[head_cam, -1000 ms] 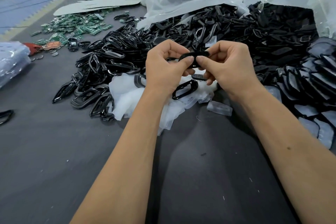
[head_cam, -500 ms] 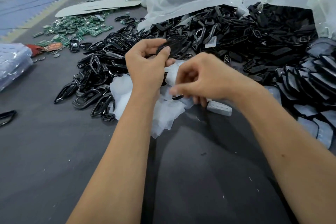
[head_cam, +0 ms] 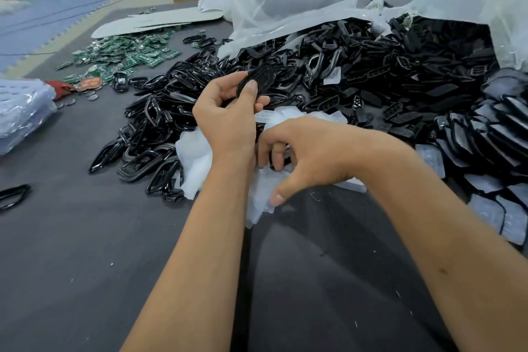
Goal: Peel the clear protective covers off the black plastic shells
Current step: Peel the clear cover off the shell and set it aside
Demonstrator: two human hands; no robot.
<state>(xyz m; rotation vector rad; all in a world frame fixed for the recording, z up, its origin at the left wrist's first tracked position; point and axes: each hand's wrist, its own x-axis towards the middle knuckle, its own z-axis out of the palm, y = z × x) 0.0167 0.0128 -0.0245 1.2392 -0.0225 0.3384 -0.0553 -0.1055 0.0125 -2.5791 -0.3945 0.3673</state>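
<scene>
Above the pile, left hand pinches a black shell; right hand fingers a small dark piece.

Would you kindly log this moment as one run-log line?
left hand: holds black shell raised | right hand: fingers curled down at clear covers pile, grip unclear | table: shell heap behind

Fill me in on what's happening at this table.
A person is stripping clear covers off black plastic shells. The left hand pinches one black shell above the heap of shells. The right hand reaches down into the pile of peeled clear covers on the grey table.
</scene>
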